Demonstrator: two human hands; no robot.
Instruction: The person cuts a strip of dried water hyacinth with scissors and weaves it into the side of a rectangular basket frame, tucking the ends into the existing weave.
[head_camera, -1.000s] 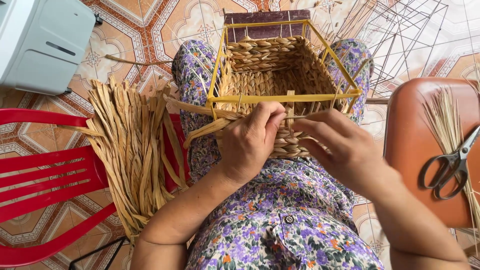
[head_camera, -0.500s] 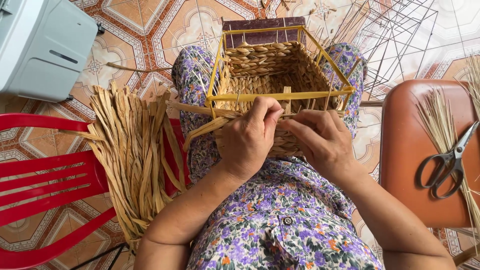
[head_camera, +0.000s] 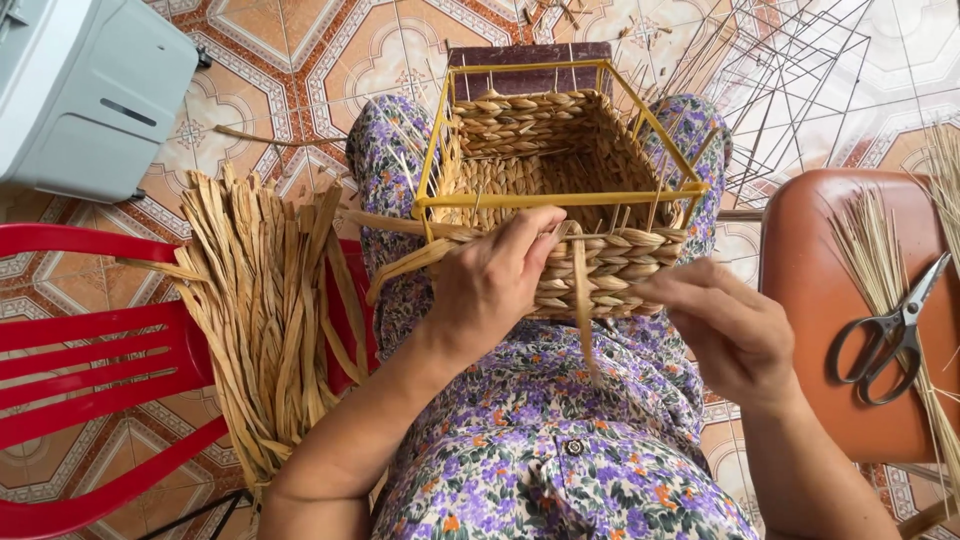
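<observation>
A half-woven straw basket (head_camera: 545, 150) on a yellow wire frame (head_camera: 560, 199) rests on my lap, over a purple floral dress. My left hand (head_camera: 490, 285) presses against the basket's near wall, fingers pinching a flat straw strand (head_camera: 583, 300) just under the yellow rim. The strand hangs down over the woven rows. My right hand (head_camera: 725, 320) hovers at the basket's near right corner, fingers curled and touching the weave; whether it grips the strand I cannot tell.
A bundle of dried straw strips (head_camera: 265, 310) lies over a red plastic chair (head_camera: 70, 350) at my left. Scissors (head_camera: 890, 335) and thin reeds (head_camera: 875, 250) lie on an orange-brown stool (head_camera: 810, 330) at my right. A grey box (head_camera: 85, 90) and bare wire frames (head_camera: 790, 70) stand on the tiled floor.
My right hand has drawn back from the rim to the right and down. A straw strand now hangs loose over the near wall. My left hand stays at the rim.
</observation>
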